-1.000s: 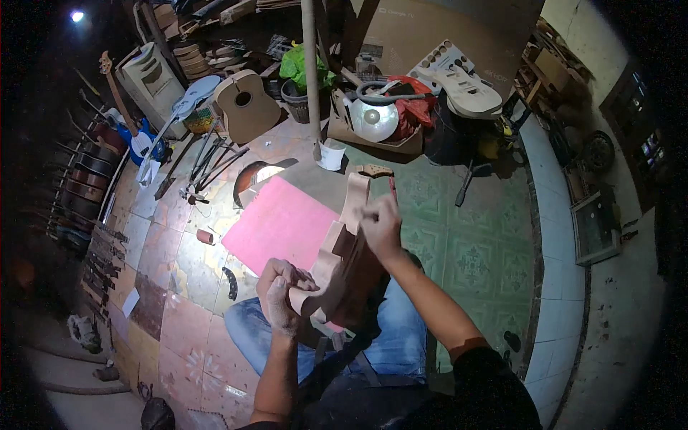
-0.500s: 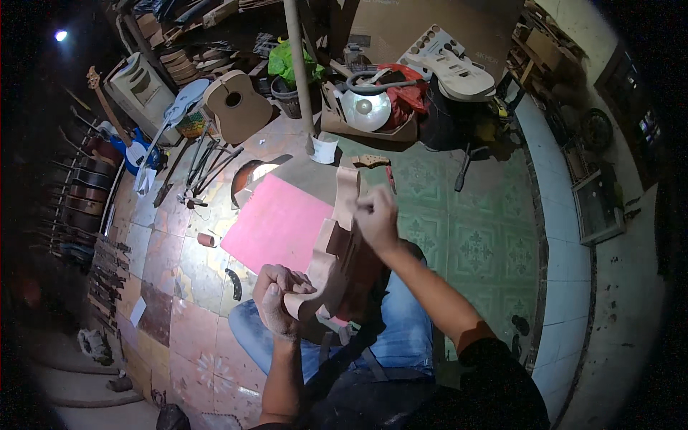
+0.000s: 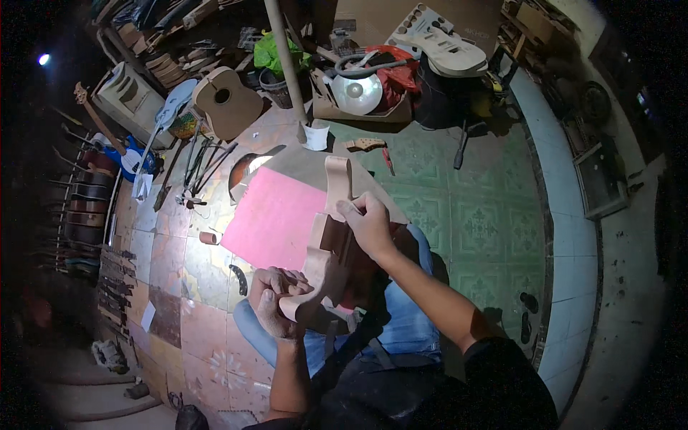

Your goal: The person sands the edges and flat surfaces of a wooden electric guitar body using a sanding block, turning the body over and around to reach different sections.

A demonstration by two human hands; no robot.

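An unfinished pale wooden guitar body (image 3: pixel 317 271) is held edge-up over my lap. My left hand (image 3: pixel 278 304) grips its near lower end, fingers curled round it. My right hand (image 3: pixel 370 226) is closed against the upper part of the body, thumb on the wood; whatever its fingers hold is hidden. A pink sheet (image 3: pixel 269 218) lies on the floor just beyond, on a grey board (image 3: pixel 287 161). A small headstock-shaped wooden piece (image 3: pixel 365 144) and a red-handled tool (image 3: pixel 387 159) lie farther off.
Guitars (image 3: pixel 89 204) line a rack at the left, and loose tools (image 3: pixel 201 172) lie nearby. An acoustic body (image 3: pixel 226 107), a pole (image 3: pixel 283 57), boxes with scraps and a white guitar body (image 3: pixel 448 54) crowd the back. A tiled ledge (image 3: pixel 566 287) runs along the right.
The guitar body's upper end has shifted left in the picture. My right hand, blurred earlier, has moved slightly left and now shows sharply against the wood. My left hand still grips the lower end.
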